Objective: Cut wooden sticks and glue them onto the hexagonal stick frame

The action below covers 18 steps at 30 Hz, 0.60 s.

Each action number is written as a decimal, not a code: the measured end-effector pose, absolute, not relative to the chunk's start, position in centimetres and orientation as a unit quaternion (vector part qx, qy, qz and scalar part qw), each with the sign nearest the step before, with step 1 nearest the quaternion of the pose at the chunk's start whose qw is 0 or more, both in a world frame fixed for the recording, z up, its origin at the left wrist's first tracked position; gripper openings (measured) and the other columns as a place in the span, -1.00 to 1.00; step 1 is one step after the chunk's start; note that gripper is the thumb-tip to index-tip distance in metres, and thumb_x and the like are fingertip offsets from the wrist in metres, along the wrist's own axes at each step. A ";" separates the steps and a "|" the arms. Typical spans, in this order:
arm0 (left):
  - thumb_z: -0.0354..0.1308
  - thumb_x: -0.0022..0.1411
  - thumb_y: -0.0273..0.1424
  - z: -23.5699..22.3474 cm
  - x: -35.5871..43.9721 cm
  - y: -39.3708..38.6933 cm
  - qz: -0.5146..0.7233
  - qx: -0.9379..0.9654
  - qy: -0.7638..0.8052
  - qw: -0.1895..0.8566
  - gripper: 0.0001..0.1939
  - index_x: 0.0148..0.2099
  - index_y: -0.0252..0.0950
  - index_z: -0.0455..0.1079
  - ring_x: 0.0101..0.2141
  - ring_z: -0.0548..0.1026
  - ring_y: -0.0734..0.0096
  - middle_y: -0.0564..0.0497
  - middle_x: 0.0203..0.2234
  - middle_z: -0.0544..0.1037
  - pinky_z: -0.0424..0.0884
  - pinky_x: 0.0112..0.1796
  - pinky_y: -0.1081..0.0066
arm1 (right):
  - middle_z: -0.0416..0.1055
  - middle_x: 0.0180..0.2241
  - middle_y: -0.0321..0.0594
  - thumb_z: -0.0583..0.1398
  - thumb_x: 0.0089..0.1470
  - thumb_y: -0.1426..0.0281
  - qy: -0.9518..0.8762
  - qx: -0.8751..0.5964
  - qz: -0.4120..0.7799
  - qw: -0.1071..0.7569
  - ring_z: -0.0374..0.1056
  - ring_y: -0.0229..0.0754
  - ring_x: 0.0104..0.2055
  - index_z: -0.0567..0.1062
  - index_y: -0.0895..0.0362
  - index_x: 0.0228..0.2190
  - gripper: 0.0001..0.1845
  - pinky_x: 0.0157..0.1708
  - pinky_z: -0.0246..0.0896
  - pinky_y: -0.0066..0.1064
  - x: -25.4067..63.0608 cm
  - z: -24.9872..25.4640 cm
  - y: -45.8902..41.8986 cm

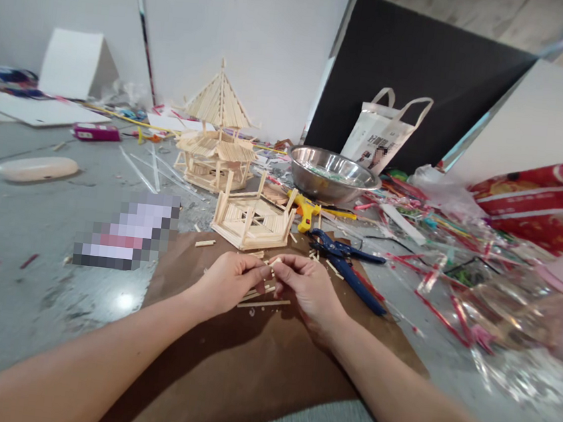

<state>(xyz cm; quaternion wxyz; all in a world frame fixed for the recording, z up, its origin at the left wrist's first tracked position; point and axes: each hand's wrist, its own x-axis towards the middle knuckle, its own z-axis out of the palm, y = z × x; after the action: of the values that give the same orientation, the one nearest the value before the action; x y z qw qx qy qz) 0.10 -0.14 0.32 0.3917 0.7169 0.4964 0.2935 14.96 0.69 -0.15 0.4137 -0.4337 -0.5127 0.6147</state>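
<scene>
My left hand [230,285] and my right hand [310,293] meet fingertip to fingertip above a brown sheet [233,380]. Both are closed in a pinch around a small pale wooden stick piece [274,265], mostly covered by the fingers. Loose wooden sticks [264,303] lie on the sheet just below the hands. Right behind them stands a hexagonal wooden stick frame [245,241] with upright posts at its corners. Farther back rises a tiered stick pavilion [220,107] with a pointed roof.
Blue-handled cutters [355,279] and a yellow glue gun [306,212] lie to the right. Behind are a steel bowl [332,186] and a white bag [377,137]. Plastic scraps and a red package [528,203] crowd the right. A blurred-out flat object [131,232] and white case [37,168] lie left.
</scene>
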 end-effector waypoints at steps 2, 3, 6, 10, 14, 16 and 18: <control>-0.14 0.08 -0.19 0.4 0.1 -0.1 0.295 0.718 0.495 0.390 -0.60 -0.57 -0.37 0.32 -0.60 0.21 0.60 0.11 -0.68 0.33 0.12 -0.54 0.58 | 0.26 -0.71 -0.38 0.22 -0.26 0.29 -0.520 -0.430 0.610 0.414 0.15 -0.43 -0.70 0.40 0.21 -0.55 -0.77 -0.67 0.05 -0.57 15.0 -0.2 0.8; -0.14 0.08 -0.19 0.4 0.1 -0.1 0.296 0.719 0.494 0.391 -0.60 -0.57 -0.37 0.32 -0.59 0.22 0.59 0.11 -0.68 0.34 0.13 -0.53 0.58 | 0.27 -0.71 -0.38 0.22 -0.25 0.28 -0.522 -0.428 0.610 0.415 0.15 -0.43 -0.69 0.40 0.21 -0.55 -0.77 -0.66 0.05 -0.56 15.0 -0.2 0.8; -0.14 0.08 -0.18 0.3 0.1 -0.1 0.292 0.718 0.495 0.393 -0.59 -0.55 -0.37 0.33 -0.59 0.21 0.59 0.11 -0.68 0.34 0.12 -0.53 0.57 | 0.27 -0.70 -0.37 0.20 -0.23 0.27 -0.521 -0.426 0.611 0.418 0.14 -0.43 -0.69 0.40 0.21 -0.55 -0.77 -0.66 0.05 -0.56 15.0 -0.3 0.8; -0.15 0.08 -0.18 0.2 0.1 -0.1 0.294 0.716 0.498 0.391 -0.59 -0.56 -0.36 0.33 -0.61 0.19 0.60 0.11 -0.69 0.33 0.11 -0.55 0.57 | 0.26 -0.71 -0.38 0.20 -0.23 0.27 -0.520 -0.430 0.609 0.416 0.15 -0.43 -0.69 0.40 0.21 -0.56 -0.77 -0.67 0.04 -0.57 14.9 -0.3 0.8; -0.14 0.07 -0.18 0.1 0.1 0.0 0.297 0.714 0.500 0.390 -0.59 -0.56 -0.36 0.33 -0.62 0.16 0.61 0.13 -0.71 0.30 0.09 -0.56 0.57 | 0.27 -0.71 -0.37 0.20 -0.23 0.26 -0.525 -0.430 0.604 0.418 0.15 -0.42 -0.69 0.40 0.20 -0.56 -0.76 -0.67 0.05 -0.57 14.9 -0.3 0.8; -0.13 0.07 -0.18 0.2 0.1 0.0 0.297 0.713 0.502 0.390 -0.60 -0.57 -0.36 0.32 -0.64 0.14 0.62 0.14 -0.73 0.27 0.08 -0.57 0.58 | 0.28 -0.70 -0.37 0.20 -0.23 0.26 -0.528 -0.430 0.602 0.417 0.15 -0.42 -0.69 0.40 0.20 -0.56 -0.77 -0.66 0.05 -0.57 14.9 -0.2 0.7; -0.13 0.07 -0.18 0.2 0.1 0.0 0.294 0.712 0.504 0.391 -0.60 -0.58 -0.36 0.32 -0.64 0.13 0.62 0.14 -0.73 0.25 0.07 -0.58 0.58 | 0.28 -0.70 -0.37 0.20 -0.22 0.27 -0.532 -0.431 0.598 0.416 0.15 -0.43 -0.69 0.39 0.20 -0.56 -0.77 -0.66 0.05 -0.57 14.9 -0.2 0.7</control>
<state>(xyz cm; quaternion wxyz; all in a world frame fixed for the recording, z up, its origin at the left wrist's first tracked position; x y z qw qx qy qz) 0.15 -0.02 0.22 0.3909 0.7119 0.5038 0.2942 14.91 0.72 -0.18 0.4161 -0.4312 -0.5320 0.5983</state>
